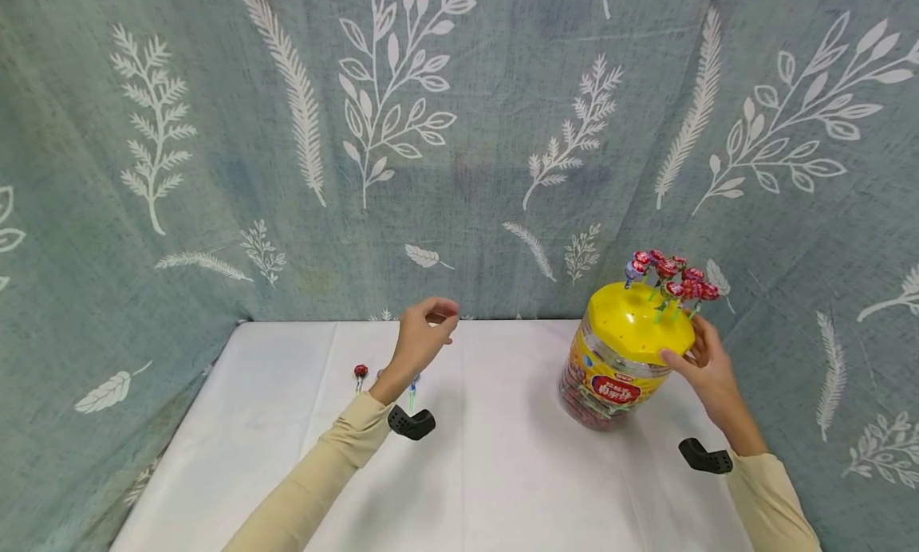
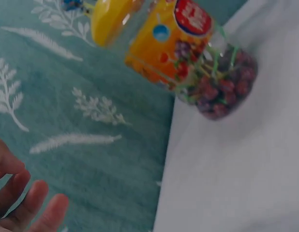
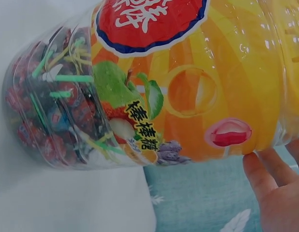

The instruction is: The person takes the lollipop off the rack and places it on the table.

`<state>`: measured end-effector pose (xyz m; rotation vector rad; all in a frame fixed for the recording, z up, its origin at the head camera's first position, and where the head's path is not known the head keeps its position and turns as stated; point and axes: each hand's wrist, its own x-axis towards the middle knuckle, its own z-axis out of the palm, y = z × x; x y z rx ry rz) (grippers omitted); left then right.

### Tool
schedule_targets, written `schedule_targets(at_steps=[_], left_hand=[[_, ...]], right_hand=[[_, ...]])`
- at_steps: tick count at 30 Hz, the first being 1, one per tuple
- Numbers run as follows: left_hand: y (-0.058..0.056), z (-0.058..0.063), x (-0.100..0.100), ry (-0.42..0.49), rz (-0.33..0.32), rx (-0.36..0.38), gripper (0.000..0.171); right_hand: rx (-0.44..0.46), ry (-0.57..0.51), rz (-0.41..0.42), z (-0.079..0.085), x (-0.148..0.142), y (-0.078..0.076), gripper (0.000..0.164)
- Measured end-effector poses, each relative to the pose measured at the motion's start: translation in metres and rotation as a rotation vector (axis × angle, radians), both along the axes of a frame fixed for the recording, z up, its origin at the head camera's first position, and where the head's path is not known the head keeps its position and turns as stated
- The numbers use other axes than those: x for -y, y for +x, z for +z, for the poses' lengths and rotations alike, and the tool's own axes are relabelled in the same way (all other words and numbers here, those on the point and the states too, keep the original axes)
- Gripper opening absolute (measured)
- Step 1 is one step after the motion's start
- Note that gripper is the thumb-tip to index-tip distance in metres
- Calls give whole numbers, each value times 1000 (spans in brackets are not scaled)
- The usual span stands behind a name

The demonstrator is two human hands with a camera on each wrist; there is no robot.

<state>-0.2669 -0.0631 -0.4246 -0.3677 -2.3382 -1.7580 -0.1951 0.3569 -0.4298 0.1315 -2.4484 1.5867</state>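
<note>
A big clear plastic jar [image 1: 599, 384] with a yellow lid [image 1: 625, 317] stands at the right of the table, lollipops packed in its lower part. Several red and blue lollipops [image 1: 668, 269] stick up from the lid by their stems. My right hand [image 1: 707, 368] grips the jar at the lid's right edge, thumb in front and fingers round the far side. My left hand [image 1: 424, 337] is raised left of the jar, fingers loosely bent and thumb close to the index finger; nothing shows between them in the left wrist view.
A red lollipop [image 1: 361, 371] lies on the white tablecloth [image 1: 502, 472], left of my left wrist. Beside that wrist lies a blue one [image 1: 412, 388], partly hidden. Behind the table hangs a green leaf-patterned curtain [image 1: 474, 177], close behind the jar.
</note>
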Motion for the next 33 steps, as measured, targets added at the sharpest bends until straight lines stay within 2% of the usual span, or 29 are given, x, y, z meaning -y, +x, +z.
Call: schedule_targets(at_steps=[8, 16, 23, 33], left_hand=[[1, 26, -30, 49, -86, -62, 12], [-4, 44, -59, 84, -157, -123, 12], [-7, 55, -83, 72, -176, -154, 12], [-12, 63, -115, 81, -228, -159, 13]], right_hand=[[20, 63, 18, 10, -3, -3, 77], [104, 92, 29, 20, -4, -4, 81], [164, 55, 66, 28, -3, -6, 84], [160, 44, 78, 31, -3, -7, 81]])
